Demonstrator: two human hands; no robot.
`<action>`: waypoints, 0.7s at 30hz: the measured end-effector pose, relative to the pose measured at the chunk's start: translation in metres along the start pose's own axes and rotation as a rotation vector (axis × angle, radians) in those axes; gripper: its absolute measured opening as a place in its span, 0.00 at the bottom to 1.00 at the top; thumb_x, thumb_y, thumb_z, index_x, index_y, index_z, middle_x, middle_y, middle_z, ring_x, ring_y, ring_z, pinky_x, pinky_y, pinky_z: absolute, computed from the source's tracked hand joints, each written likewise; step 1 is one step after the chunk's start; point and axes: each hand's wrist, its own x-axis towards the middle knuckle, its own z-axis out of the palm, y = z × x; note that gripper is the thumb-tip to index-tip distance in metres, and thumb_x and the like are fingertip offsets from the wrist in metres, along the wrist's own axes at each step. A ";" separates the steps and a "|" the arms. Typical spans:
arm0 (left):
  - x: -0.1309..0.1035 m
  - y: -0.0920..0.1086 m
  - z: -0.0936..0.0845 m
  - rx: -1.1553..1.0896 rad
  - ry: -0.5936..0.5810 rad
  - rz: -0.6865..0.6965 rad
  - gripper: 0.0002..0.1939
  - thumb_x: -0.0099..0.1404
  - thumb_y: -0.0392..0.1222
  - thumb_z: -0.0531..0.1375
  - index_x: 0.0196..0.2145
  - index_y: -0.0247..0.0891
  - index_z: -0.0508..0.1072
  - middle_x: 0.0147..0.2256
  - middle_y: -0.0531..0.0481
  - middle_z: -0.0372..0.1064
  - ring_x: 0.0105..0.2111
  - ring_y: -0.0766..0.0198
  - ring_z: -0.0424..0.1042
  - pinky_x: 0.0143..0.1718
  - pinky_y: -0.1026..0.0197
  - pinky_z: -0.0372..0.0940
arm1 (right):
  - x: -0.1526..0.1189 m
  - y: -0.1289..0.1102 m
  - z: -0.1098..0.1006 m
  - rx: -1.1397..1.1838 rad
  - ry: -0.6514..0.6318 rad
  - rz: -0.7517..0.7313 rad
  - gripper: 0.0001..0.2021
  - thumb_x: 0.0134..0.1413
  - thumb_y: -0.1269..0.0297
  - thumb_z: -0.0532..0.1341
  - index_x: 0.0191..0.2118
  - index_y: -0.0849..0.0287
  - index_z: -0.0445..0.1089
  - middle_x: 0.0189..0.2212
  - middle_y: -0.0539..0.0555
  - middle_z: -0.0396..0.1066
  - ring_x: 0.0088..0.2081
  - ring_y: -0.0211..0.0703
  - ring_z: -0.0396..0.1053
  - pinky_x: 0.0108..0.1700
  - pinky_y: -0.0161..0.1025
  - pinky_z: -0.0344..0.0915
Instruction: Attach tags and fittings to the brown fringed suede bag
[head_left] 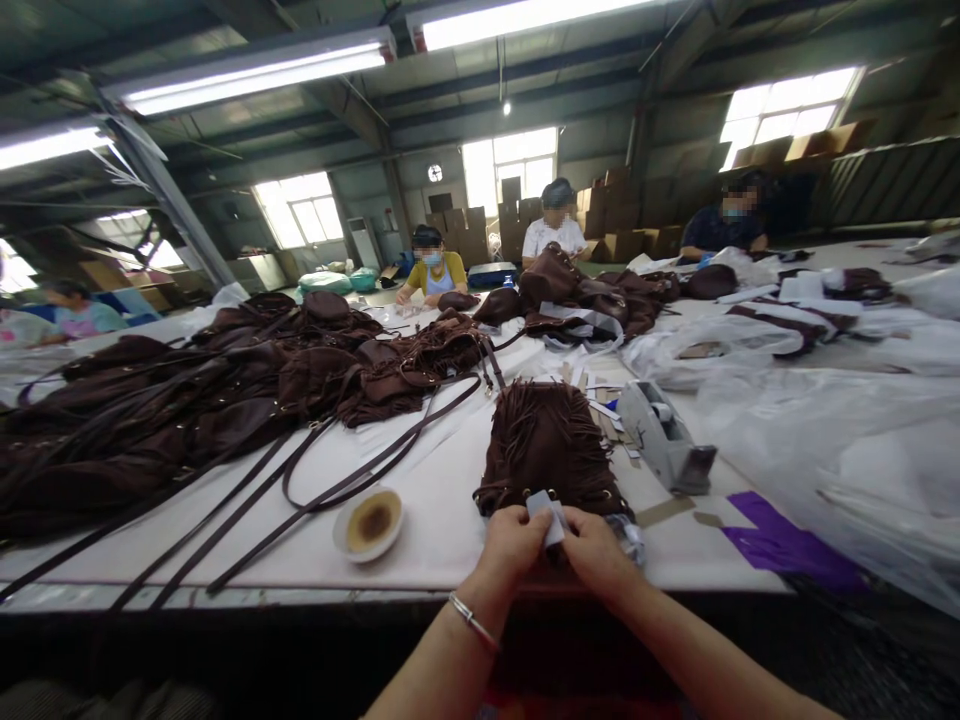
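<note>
Right in front of me a dark brown fringed bag [544, 440] lies on the white table, its row of metal eyelets toward me. Over its near edge, my left hand [516, 540] and my right hand [596, 550] meet, fingers closed on a small light grey card [550, 515]. Whether the card is fixed to the bag, I cannot tell. Crumpled greyish plastic shows beside my right hand at the bag's near corner. A silvery bangle [474, 620] circles my left wrist.
A shallow bowl [370, 525] with brown liquid sits left of the bag. Brown bags [225, 400] with long straps heap along the left. To the right are a grey tape dispenser [664, 435], purple plastic [787, 545] and clear plastic bags [840, 430]. Several co-workers sit across the table.
</note>
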 end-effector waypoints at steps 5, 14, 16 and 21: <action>-0.002 0.000 0.002 -0.037 -0.039 -0.034 0.12 0.60 0.45 0.61 0.30 0.31 0.77 0.25 0.47 0.74 0.23 0.62 0.70 0.20 0.66 0.59 | 0.000 0.009 -0.006 -0.010 -0.062 0.015 0.19 0.49 0.54 0.56 0.37 0.61 0.77 0.30 0.55 0.77 0.32 0.48 0.72 0.31 0.38 0.67; -0.002 -0.007 0.007 -0.004 -0.004 0.027 0.10 0.56 0.36 0.60 0.34 0.30 0.78 0.30 0.44 0.77 0.27 0.61 0.72 0.23 0.67 0.60 | 0.000 0.017 -0.002 0.139 0.148 0.235 0.12 0.46 0.54 0.60 0.28 0.57 0.71 0.13 0.46 0.63 0.14 0.39 0.61 0.16 0.35 0.56; -0.004 -0.007 0.006 0.003 0.000 0.045 0.09 0.56 0.36 0.60 0.34 0.31 0.78 0.30 0.44 0.77 0.27 0.61 0.72 0.24 0.66 0.60 | -0.001 0.015 -0.001 0.157 0.171 0.236 0.11 0.46 0.54 0.61 0.27 0.57 0.71 0.12 0.46 0.63 0.14 0.39 0.60 0.16 0.35 0.56; -0.009 -0.004 0.006 0.048 0.068 0.089 0.06 0.55 0.36 0.61 0.30 0.32 0.77 0.29 0.43 0.76 0.29 0.57 0.72 0.28 0.63 0.60 | -0.001 0.014 0.002 0.076 0.198 0.200 0.11 0.47 0.53 0.60 0.27 0.56 0.71 0.13 0.47 0.65 0.15 0.41 0.63 0.18 0.37 0.59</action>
